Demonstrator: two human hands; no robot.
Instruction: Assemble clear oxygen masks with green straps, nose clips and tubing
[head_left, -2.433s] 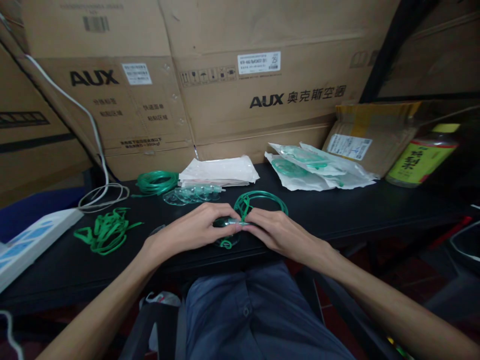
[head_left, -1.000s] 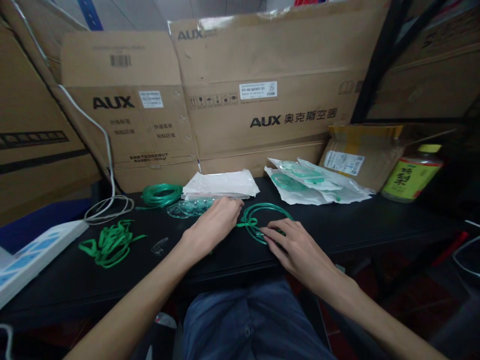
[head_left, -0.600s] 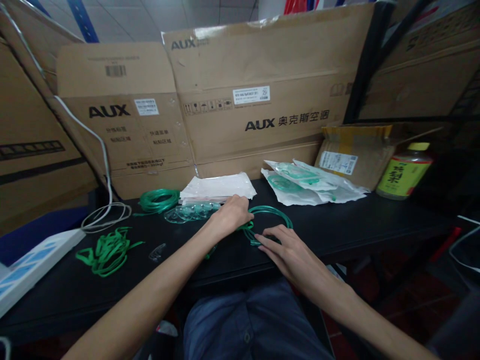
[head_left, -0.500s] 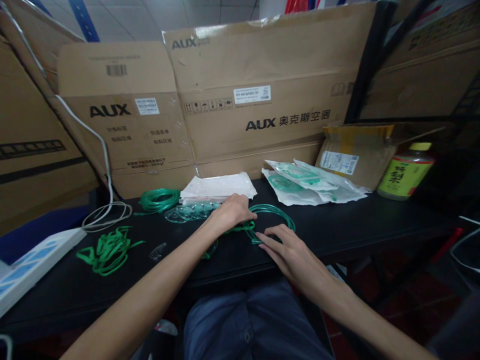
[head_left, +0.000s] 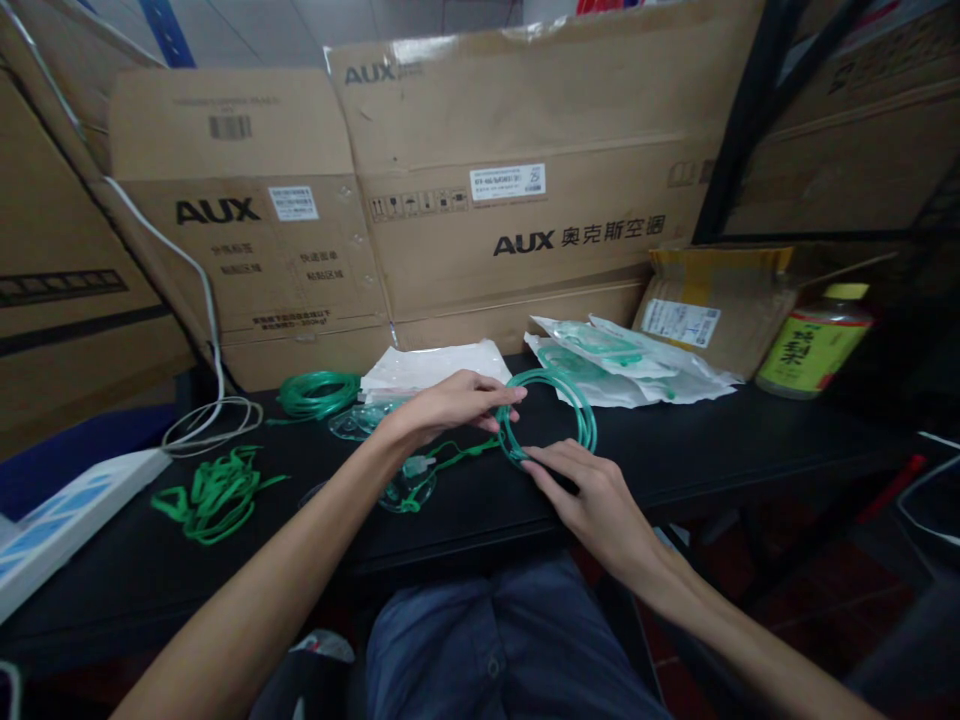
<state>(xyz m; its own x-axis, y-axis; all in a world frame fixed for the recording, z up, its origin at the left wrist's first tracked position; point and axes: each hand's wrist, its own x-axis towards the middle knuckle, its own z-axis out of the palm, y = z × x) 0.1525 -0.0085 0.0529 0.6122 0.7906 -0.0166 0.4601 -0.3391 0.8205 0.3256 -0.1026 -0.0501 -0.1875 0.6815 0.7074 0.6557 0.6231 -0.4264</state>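
A coil of green tubing point(head_left: 589, 415) stands tilted up off the black table between my hands. My left hand point(head_left: 461, 400) is closed at the coil's left side, thumb and fingers around the tubing. Low on the coil, my right hand point(head_left: 589, 490) pinches the strands between thumb and fingers. A green elastic strap point(head_left: 469, 452) runs from near the coil to a clear mask point(head_left: 409, 488), which lies partly behind my left forearm. Farther back, several nested clear masks point(head_left: 356, 423) are partly covered by my left wrist.
A second tubing coil point(head_left: 319, 396) and a pile of green straps point(head_left: 217, 495) lie left. White packets point(head_left: 435, 370) sit behind my left hand, and filled pouches point(head_left: 630, 365) at back right. A carton point(head_left: 720, 300), a bottle point(head_left: 814, 345) and a power strip point(head_left: 82, 530) flank the table.
The tubing coil has been lifted from lying flat to a tilted position. My left hand has risen from the strap onto the coil's left side, uncovering the strap and mask.
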